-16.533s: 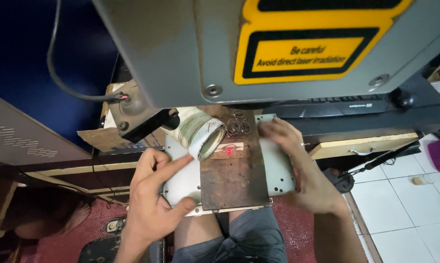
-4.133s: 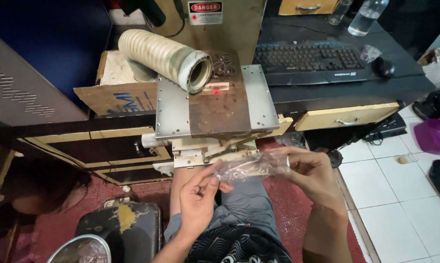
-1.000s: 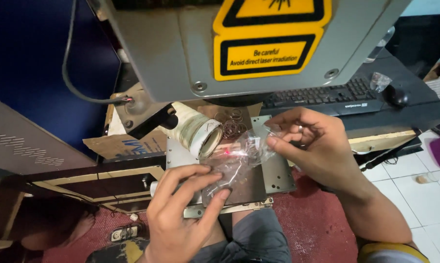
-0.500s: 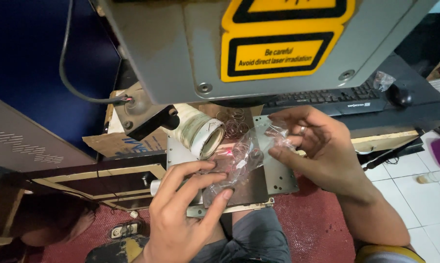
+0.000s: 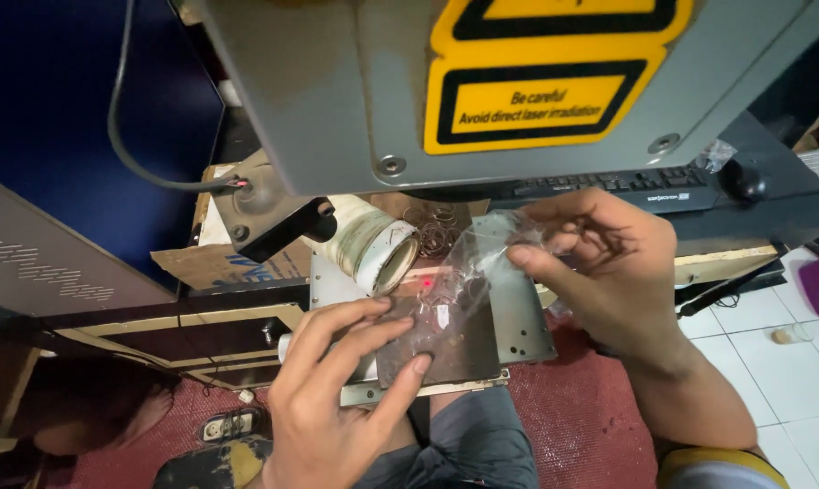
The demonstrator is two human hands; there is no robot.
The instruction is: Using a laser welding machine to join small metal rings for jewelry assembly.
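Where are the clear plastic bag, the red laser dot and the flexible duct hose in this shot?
clear plastic bag [image 5: 468,281], head view, crinkled middle of the bag.
red laser dot [image 5: 425,283], head view, the dot itself.
flexible duct hose [image 5: 373,244], head view, ribbed side near its open end.

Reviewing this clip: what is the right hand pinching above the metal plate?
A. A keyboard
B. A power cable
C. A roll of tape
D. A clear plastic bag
D. The right hand grips one end of a crinkled clear plastic bag over the plate, while the left hand presses the bag's other end down; the keyboard lies untouched behind.
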